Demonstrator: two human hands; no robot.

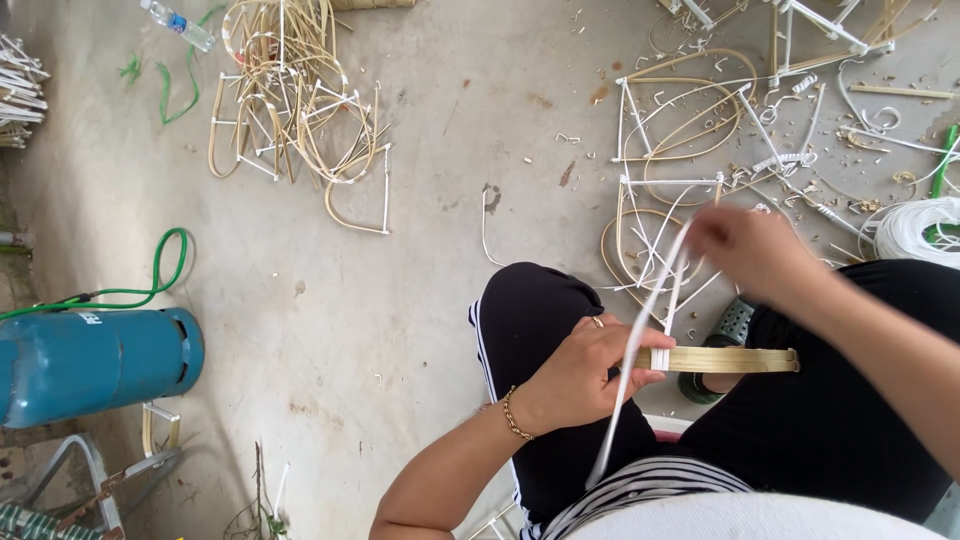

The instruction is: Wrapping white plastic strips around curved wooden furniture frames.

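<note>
Floor (420,200) of bare concrete spreads beyond your knees. Well left of your left hand lies a blue gas cylinder (95,362) with a green hose (160,270). Farther ahead of that hand sits a pile of bent cane frames (290,100); more frames (680,130) lie beyond your right hand, with a white coil (915,232) to its right. Your left hand (585,375) is clenched on a bundle of cane strips (730,359) lying across your lap. Your right hand (750,250), blurred, is raised above it, pinching a white strip (640,340) that runs down past the left hand.
</note>
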